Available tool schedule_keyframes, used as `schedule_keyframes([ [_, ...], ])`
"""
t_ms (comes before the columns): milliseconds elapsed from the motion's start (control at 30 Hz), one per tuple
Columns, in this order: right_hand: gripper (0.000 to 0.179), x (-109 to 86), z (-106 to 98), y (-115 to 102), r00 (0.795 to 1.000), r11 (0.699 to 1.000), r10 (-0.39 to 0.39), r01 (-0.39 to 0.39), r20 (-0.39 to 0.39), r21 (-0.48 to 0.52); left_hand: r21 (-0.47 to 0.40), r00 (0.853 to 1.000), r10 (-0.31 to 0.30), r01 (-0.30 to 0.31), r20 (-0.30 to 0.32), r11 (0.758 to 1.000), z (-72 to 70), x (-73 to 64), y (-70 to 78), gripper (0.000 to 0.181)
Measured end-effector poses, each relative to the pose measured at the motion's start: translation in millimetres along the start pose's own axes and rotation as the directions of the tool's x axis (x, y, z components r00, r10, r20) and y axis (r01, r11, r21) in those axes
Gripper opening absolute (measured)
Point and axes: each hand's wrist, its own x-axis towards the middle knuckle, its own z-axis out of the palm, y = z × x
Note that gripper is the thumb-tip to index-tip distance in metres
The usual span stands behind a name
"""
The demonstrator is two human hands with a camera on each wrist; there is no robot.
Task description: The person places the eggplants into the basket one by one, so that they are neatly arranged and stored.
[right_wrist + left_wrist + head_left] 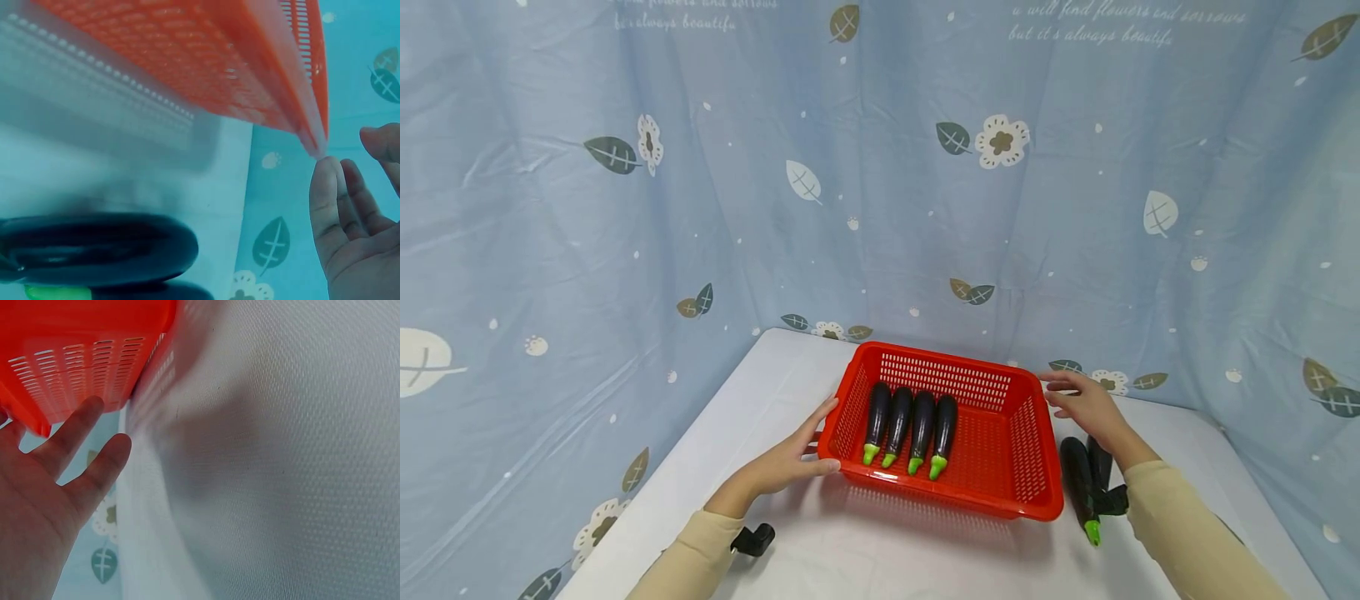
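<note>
A red plastic basket (946, 357) with slotted walls is in the middle of the head view. Several dark eggplants (922, 427) with green stems lie side by side in its left half. My left hand (784, 463) is at the basket's left side, fingers spread along the wall and thumb near the front rim. At the opposite end, my right hand (1084, 407) has its fingertips against the right rim, fingers mostly straight in the right wrist view. Below that hand, two more eggplants (1077, 477) lie on the table, one partly hidden by my wrist.
A white cloth (820, 567) covers the table, with the basket's shadow on it. Blue curtains (895, 200) printed with leaves and flowers hang behind and at the sides. A black wrist-camera mount (754, 540) sits under my left wrist, another (1111, 500) under my right.
</note>
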Motion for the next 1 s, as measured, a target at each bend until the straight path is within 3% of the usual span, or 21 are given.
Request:
schedule_keyframes([
  [500,0.047,-9.6,-7,20,1.0,1.0,0.023,-0.023,-0.001,-0.011,0.004,1.0,-0.018,0.018,0.001,1.0,-0.3,0.1,-0.2,0.099],
  [1000,0.05,-14.0,-12,48,0.996,0.993,0.086,-0.088,-0.02,-0.074,-0.018,1.0,0.002,-0.002,0.011,1.0,-1.8,-0.2,1.5,0.098],
])
